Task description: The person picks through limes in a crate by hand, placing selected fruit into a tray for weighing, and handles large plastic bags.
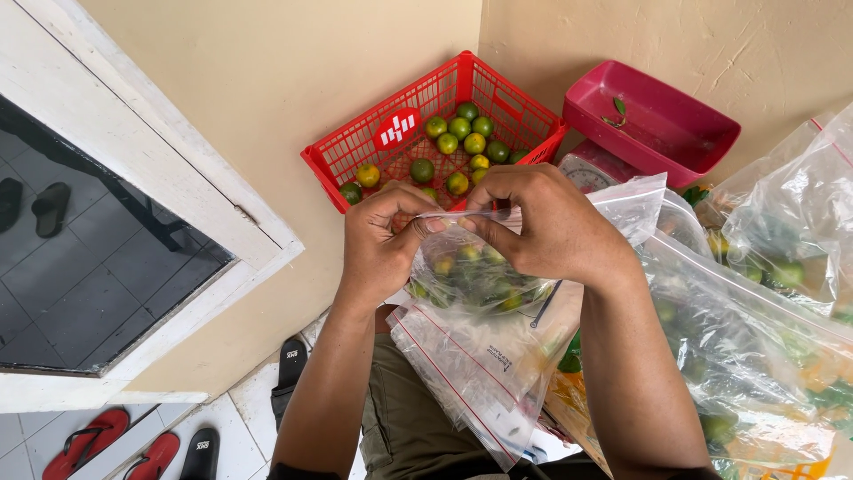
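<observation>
Cream walls meet in a corner behind a red basket [355, 158] of green limes. Both hands pinch the top edge of a clear zip bag [475, 271]: left hand [384, 240] and right hand [542, 222], fingertips nearly meeting. Its sealed mouth runs side to side between them, and the bag hangs below the grip, full of limes blurred by plastic. Empty bags [471, 373] lie beneath, partly hidden.

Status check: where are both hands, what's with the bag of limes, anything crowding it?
Left hand and right hand pinch the top of the clear plastic zip bag of small green limes. Red plastic basket behind; empty zip bags beneath.
</observation>
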